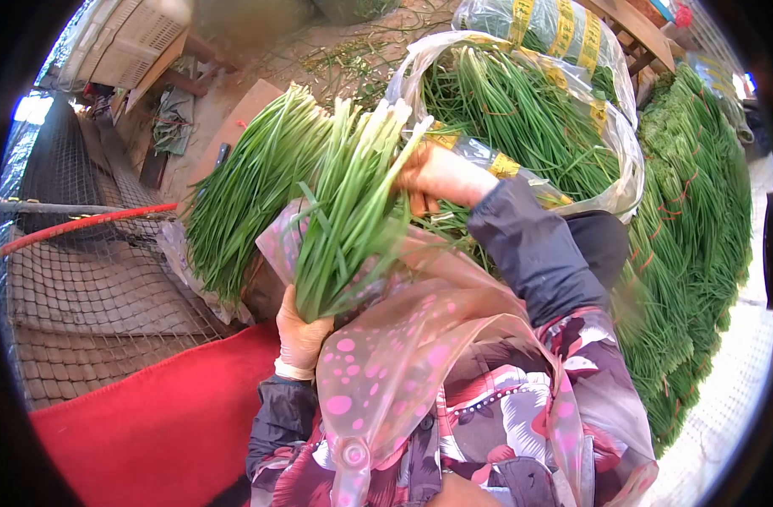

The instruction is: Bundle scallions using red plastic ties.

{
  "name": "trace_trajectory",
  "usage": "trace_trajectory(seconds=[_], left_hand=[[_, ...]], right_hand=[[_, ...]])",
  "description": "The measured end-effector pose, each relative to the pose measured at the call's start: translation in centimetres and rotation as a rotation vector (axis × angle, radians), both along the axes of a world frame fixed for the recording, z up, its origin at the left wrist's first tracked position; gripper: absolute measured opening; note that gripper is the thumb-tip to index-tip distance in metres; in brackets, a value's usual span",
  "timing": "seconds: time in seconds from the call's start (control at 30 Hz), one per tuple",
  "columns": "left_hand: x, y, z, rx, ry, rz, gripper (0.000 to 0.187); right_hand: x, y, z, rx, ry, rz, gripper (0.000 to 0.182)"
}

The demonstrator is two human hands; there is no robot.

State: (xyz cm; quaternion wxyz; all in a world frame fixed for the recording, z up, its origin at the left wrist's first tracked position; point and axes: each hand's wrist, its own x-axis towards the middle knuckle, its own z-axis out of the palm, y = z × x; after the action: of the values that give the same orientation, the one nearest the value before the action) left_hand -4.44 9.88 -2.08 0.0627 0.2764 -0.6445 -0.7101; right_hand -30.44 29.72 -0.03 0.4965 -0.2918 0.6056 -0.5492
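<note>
My left hand [301, 335] is closed around the lower, leafy end of a bunch of green stalks [346, 207] with white ends pointing up and away. Against the right side of this bunch, near its white ends, is my right hand [441, 173]; its fingers are blurred and partly hidden by the stalks. Just left of the held bunch lies a pile of similar stalks [255, 177] on a board. A pink-spotted clear plastic apron [386, 363] covers my lap under the bunch.
An open clear plastic bag [636, 160] with yellow tape holds more green stalks at the upper right. Banded bundles [686, 220] are stacked along the right. Black netting [91, 296], a red pole [91, 226] and red cloth [167, 422] lie left. Crates [125, 42] stand upper left.
</note>
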Motion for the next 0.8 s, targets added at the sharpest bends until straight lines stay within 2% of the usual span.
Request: trace_trajectory(seconds=[0.03, 0.1, 0.13, 0.17, 0.2, 0.23, 0.3, 0.33, 0.37, 0.4, 0.43, 0.5, 0.57, 0.63, 0.67, 0.7, 0.77, 0.8], left_hand=[[-0.3, -0.3, 0.4, 0.092, -0.007, 0.045, 0.041], [-1.1, -0.1, 1.7, 0.051, -0.066, 0.067, 0.039], [-1.2, -0.3, 1.8, 0.065, -0.081, 0.034, 0.036], [-1.4, -0.3, 2.0, 0.082, -0.098, 0.001, 0.034], [-2.0, 0.0, 2.6, 0.067, -0.132, -0.003, 0.029], [-2.1, -0.3, 2.7, 0.062, -0.129, -0.009, 0.029], [-2.5, -0.8, 2.6, 0.236, -0.172, -0.056, 0.028], [-2.4, -0.9, 2.7, 0.348, -0.172, -0.070, 0.025], [-2.1, -1.2, 2.5, 0.339, -0.162, -0.079, 0.025], [-1.9, -1.8, 1.9, 0.499, -0.114, -0.124, 0.024], [-1.5, -2.1, 1.1, 0.661, -0.073, -0.170, 0.024], [-0.7, -1.6, 0.0, 0.682, -0.082, -0.143, 0.031], [-0.8, -1.5, -0.2, 1.086, -0.170, -0.239, 0.038], [-1.3, -0.3, -0.8, 1.076, -0.159, -0.281, 0.045], [-1.4, 0.1, -1.7, 1.152, -0.098, -0.302, 0.048], [-1.3, 0.1, -2.6, 1.230, -0.036, -0.319, 0.052], [-1.1, 0.2, -2.9, 1.225, 0.002, -0.372, 0.052], [-1.2, 0.5, -2.3, 1.209, -0.015, -0.366, 0.056]], right_hand=[[0.9, 0.8, 1.8, 0.092, -0.017, 0.053, 0.023], [1.5, 4.5, 4.4, 0.006, -0.200, -0.095, 0.020], [1.4, 6.7, 2.6, -0.307, 0.143, -0.176, 0.017], [2.6, 7.4, 3.4, -0.666, -0.338, -0.473, 0.019], [0.8, 9.0, 2.1, -0.936, -0.350, -0.332, 0.023], [0.2, 10.6, 2.3, -0.979, -0.411, -0.391, 0.026], [-0.7, 11.7, 0.9, -1.042, -0.481, -0.377, 0.028], [-1.2, 11.7, -1.2, -0.593, 0.061, -0.242, 0.026], [-1.6, 11.5, -3.2, -0.114, 0.575, -0.101, 0.027], [-1.5, 10.9, -3.7, -0.121, 0.596, -0.108, 0.027], [-0.5, 10.0, -4.0, -0.001, 0.344, -0.136, 0.028], [2.2, 7.9, -4.4, 0.230, -0.168, -0.179, 0.039], [3.8, 6.0, -5.3, -0.069, -0.405, -0.143, 0.074], [4.4, 1.8, -12.6, -0.387, -0.552, -0.176, 0.090], [4.7, 1.9, -7.4, -0.311, -0.649, -0.321, 0.073], [4.3, 2.7, -5.1, -0.316, -0.646, -0.329, 0.073], [2.3, 4.6, -2.2, 0.328, 0.188, -0.064, 0.055], [1.8, 6.3, -0.8, 0.276, 0.025, -0.206, 0.044]])
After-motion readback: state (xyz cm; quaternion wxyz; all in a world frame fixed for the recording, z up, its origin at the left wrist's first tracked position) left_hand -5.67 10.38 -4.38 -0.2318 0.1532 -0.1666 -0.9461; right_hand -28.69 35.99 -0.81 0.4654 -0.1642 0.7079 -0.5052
